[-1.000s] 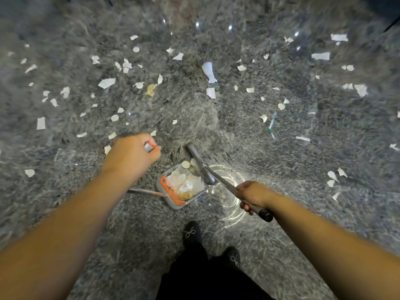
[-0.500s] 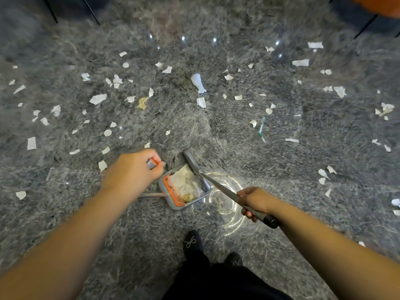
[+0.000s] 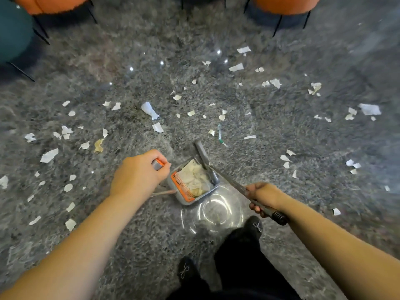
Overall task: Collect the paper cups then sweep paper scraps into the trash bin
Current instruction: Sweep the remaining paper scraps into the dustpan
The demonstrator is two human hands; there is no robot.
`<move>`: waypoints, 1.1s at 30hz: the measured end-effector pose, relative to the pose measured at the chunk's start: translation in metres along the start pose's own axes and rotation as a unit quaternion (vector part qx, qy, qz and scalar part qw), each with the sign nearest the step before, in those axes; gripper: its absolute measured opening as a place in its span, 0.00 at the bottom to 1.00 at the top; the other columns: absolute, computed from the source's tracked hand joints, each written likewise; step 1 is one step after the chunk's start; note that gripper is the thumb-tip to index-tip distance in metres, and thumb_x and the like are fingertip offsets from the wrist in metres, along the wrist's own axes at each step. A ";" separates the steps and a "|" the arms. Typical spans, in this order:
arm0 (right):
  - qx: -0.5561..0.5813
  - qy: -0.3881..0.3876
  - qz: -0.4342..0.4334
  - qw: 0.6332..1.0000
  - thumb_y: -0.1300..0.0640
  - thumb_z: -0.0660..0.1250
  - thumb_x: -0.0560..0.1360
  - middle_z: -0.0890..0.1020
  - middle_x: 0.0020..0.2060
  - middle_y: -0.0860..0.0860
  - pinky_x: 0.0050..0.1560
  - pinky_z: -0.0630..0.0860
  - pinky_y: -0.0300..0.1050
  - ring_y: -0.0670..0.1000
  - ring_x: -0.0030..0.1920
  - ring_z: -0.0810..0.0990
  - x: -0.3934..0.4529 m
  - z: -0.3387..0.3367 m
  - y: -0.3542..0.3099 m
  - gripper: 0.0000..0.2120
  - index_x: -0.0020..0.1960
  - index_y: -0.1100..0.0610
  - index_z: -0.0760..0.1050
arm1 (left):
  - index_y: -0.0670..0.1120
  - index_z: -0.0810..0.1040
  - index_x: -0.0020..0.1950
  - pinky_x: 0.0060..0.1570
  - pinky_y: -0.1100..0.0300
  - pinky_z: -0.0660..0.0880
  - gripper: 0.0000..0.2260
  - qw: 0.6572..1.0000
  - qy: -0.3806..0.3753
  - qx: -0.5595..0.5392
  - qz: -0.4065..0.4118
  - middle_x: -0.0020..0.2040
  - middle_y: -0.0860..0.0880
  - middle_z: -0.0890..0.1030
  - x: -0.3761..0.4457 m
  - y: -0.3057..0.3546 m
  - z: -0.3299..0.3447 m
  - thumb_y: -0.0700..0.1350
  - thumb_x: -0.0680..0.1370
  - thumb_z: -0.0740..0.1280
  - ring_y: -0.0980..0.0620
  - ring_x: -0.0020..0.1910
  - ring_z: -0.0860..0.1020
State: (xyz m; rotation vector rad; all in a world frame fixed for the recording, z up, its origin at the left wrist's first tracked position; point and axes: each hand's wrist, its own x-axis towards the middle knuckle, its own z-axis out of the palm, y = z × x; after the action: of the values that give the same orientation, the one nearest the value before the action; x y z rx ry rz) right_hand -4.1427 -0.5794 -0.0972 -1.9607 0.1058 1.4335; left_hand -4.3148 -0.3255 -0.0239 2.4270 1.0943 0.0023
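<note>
— What has moved since a second ago?

— My view has tipped up: orange stools (image 3: 281,4) and a teal seat (image 3: 13,29) now show along the top edge, and the paper scraps (image 3: 237,67) sit lower in the picture. The dustpan (image 3: 191,182) and both my hands have kept their places.

— From the head camera, what are your hands doing?

— My left hand (image 3: 138,176) is clenched round the grey and orange top of the dustpan's handle (image 3: 158,164). My right hand (image 3: 263,197) is grasping the broom handle (image 3: 255,199) near its black grip end; the broom head (image 3: 204,161) lies along the dustpan's far right edge, touching it.

— And the scraps?

— A heap of white paper (image 3: 193,177) lies inside the dustpan, beside its orange comb (blurred, but plain enough). Many more scraps are scattered over the grey shaggy carpet (image 3: 129,245) to the left, ahead and right. One larger crumpled white piece (image 3: 149,110) lies ahead of the pan.
</note>
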 end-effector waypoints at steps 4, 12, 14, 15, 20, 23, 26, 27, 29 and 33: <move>0.011 0.022 -0.010 1.000 0.63 0.60 0.79 0.71 0.26 0.56 0.19 0.62 0.34 0.48 0.18 0.66 0.002 -0.063 0.000 0.02 0.50 0.58 0.71 | 0.58 0.77 0.41 0.34 0.54 0.77 0.06 1.000 -0.004 -0.004 0.031 0.35 0.53 0.80 0.031 0.067 0.019 0.58 0.73 0.70 0.51 0.33 0.77; 0.038 0.064 -0.016 0.997 0.63 0.61 0.78 0.72 0.25 0.56 0.20 0.63 0.35 0.50 0.19 0.68 0.019 -0.207 -0.007 0.06 0.55 0.60 0.70 | 0.59 0.75 0.38 0.30 0.58 0.74 0.07 0.997 -0.010 0.013 0.082 0.30 0.53 0.78 0.093 0.217 0.066 0.59 0.73 0.69 0.51 0.31 0.76; 0.046 0.072 -0.018 0.996 0.63 0.61 0.78 0.73 0.24 0.55 0.20 0.64 0.35 0.50 0.18 0.68 0.025 -0.234 -0.011 0.04 0.53 0.59 0.71 | 0.60 0.75 0.38 0.34 0.55 0.76 0.07 0.996 -0.007 0.010 0.091 0.32 0.54 0.80 0.105 0.249 0.075 0.59 0.73 0.69 0.50 0.33 0.77; 0.055 0.077 -0.019 0.995 0.63 0.61 0.78 0.73 0.24 0.55 0.20 0.64 0.36 0.50 0.18 0.68 0.028 -0.252 -0.012 0.03 0.50 0.58 0.71 | 0.59 0.75 0.39 0.35 0.54 0.77 0.07 0.995 -0.006 0.004 0.101 0.33 0.54 0.80 0.113 0.268 0.082 0.58 0.73 0.70 0.50 0.33 0.77; 0.099 0.115 -0.017 0.988 0.63 0.62 0.77 0.73 0.23 0.56 0.21 0.66 0.37 0.51 0.18 0.69 0.040 -0.319 -0.014 0.02 0.47 0.57 0.71 | 0.57 0.78 0.44 0.33 0.56 0.75 0.05 0.989 0.000 -0.011 0.144 0.33 0.55 0.80 0.146 0.338 0.102 0.56 0.73 0.70 0.49 0.34 0.77; 0.129 0.134 -0.007 0.982 0.63 0.62 0.77 0.74 0.23 0.55 0.20 0.66 0.36 0.50 0.18 0.69 0.047 -0.355 -0.020 0.04 0.50 0.56 0.73 | 0.58 0.78 0.44 0.35 0.53 0.77 0.06 0.986 -0.003 -0.008 0.166 0.34 0.53 0.80 0.171 0.379 0.113 0.57 0.73 0.70 0.46 0.35 0.78; 0.153 0.145 0.001 0.978 0.62 0.62 0.77 0.74 0.23 0.54 0.20 0.65 0.35 0.49 0.17 0.69 0.058 -0.390 -0.032 0.05 0.52 0.56 0.72 | 0.58 0.78 0.43 0.37 0.52 0.77 0.05 0.980 -0.011 -0.014 0.201 0.35 0.53 0.81 0.206 0.420 0.128 0.57 0.73 0.71 0.47 0.35 0.77; 0.161 0.149 0.002 0.976 0.63 0.61 0.77 0.73 0.23 0.54 0.20 0.64 0.35 0.49 0.17 0.68 0.065 -0.404 -0.038 0.05 0.51 0.56 0.72 | 0.59 0.77 0.43 0.37 0.52 0.77 0.05 0.977 -0.018 -0.013 0.213 0.35 0.53 0.81 0.221 0.436 0.134 0.57 0.73 0.71 0.48 0.35 0.78; 0.164 0.161 0.001 0.973 0.62 0.61 0.78 0.73 0.24 0.54 0.21 0.63 0.35 0.50 0.18 0.68 0.073 -0.426 -0.050 0.05 0.52 0.56 0.74 | 0.59 0.77 0.43 0.35 0.52 0.77 0.05 0.972 -0.029 -0.011 0.232 0.33 0.53 0.81 0.246 0.462 0.145 0.57 0.73 0.70 0.49 0.33 0.78; 0.190 0.172 0.007 0.966 0.65 0.61 0.77 0.70 0.26 0.56 0.20 0.62 0.35 0.50 0.18 0.67 0.099 -0.485 -0.077 0.13 0.61 0.65 0.70 | 0.60 0.77 0.43 0.34 0.55 0.77 0.05 0.966 -0.055 -0.019 0.252 0.33 0.58 0.79 0.311 0.523 0.167 0.57 0.72 0.71 0.52 0.34 0.77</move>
State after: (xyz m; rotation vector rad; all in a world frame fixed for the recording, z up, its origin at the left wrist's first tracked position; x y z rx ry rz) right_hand -3.6782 -0.7661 -0.0747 -1.8622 0.5141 0.9775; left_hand -3.7013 -0.4728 -0.0099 2.5673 0.4024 0.0538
